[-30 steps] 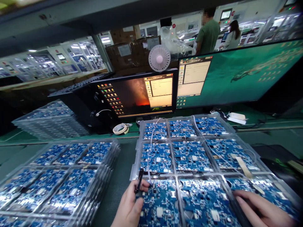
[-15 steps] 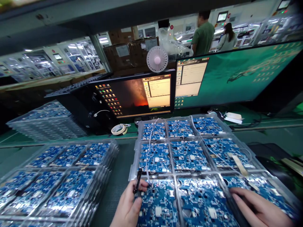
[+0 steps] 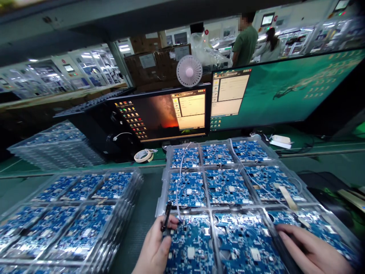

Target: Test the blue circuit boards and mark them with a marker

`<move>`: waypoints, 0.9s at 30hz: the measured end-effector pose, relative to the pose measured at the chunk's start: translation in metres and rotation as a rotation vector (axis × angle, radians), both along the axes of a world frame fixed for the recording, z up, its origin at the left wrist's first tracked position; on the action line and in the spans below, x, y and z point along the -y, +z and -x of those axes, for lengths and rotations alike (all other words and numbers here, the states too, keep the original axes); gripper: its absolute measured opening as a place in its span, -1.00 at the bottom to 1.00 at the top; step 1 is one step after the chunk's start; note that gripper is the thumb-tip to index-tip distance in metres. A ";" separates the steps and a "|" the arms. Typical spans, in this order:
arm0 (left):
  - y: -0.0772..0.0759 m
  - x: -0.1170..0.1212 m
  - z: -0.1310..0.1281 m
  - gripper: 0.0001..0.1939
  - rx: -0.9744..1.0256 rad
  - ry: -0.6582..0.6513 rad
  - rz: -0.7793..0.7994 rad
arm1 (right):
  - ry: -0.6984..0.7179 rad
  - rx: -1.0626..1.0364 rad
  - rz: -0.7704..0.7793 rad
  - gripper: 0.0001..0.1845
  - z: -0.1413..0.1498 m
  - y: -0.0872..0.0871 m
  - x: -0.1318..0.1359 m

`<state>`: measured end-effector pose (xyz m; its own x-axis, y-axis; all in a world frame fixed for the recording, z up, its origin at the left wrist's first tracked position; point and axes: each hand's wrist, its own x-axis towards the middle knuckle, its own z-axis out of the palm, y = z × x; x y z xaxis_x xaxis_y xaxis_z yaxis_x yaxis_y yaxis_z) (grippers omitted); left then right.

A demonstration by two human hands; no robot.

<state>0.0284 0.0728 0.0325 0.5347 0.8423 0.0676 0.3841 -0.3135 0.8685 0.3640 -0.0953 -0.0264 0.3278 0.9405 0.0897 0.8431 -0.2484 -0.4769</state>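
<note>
Blue circuit boards (image 3: 227,186) — dense with components, in clear tray (image 3: 162,194)

Our green desk (image 3: 327,160) carries a dark mat (image 3: 137,228), with clear trays (image 3: 134,182) of blue circuit boards (image 3: 228,186) on either side of it. We see a further stack (image 3: 57,146) farther back, and a roll of masking tape (image 3: 144,155) near a monitor (image 3: 159,114).

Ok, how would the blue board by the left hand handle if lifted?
Probably stiff and light for its size, since the blue circuit board looks like a thin flat sheet. Its many small components look fragile. In its compartment of the clear plastic tray it seems unlikely to slide far.
</note>
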 end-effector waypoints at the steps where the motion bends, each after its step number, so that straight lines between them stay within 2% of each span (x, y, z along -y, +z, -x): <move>1: 0.000 0.000 0.000 -0.54 0.006 -0.001 -0.003 | 0.000 0.001 -0.008 -0.68 0.000 0.001 -0.001; 5: 0.002 0.000 -0.002 -0.56 0.024 -0.005 -0.010 | -0.005 0.010 -0.043 -0.68 0.001 0.005 -0.005; 8: 0.002 -0.001 -0.002 -0.58 0.054 -0.003 -0.032 | -0.009 0.042 -0.093 -0.69 0.002 0.014 -0.005; 12: 0.004 0.003 0.002 -0.55 0.171 0.036 -0.043 | -0.058 0.064 -0.243 -0.73 0.023 0.042 -0.003; 14: 0.010 0.010 0.002 -0.55 0.163 0.019 -0.034 | 0.030 -0.001 -0.257 -0.76 0.044 0.060 -0.005; 17: 0.027 0.024 -0.001 -0.51 0.057 -0.122 0.017 | 0.262 -0.181 -0.170 -0.77 0.083 0.080 -0.013; 21: 0.047 0.046 -0.007 -0.43 -0.144 -0.424 0.001 | 0.454 -0.433 -0.028 -0.66 0.128 0.090 -0.022; 24: 0.049 0.061 -0.007 -0.38 -0.253 -0.596 -0.079 | 0.528 -0.532 -0.002 -0.62 0.144 0.093 -0.021; 27: 0.045 0.069 -0.006 -0.35 -0.329 -0.670 -0.167 | 0.619 -0.496 0.007 -0.79 0.149 0.100 -0.018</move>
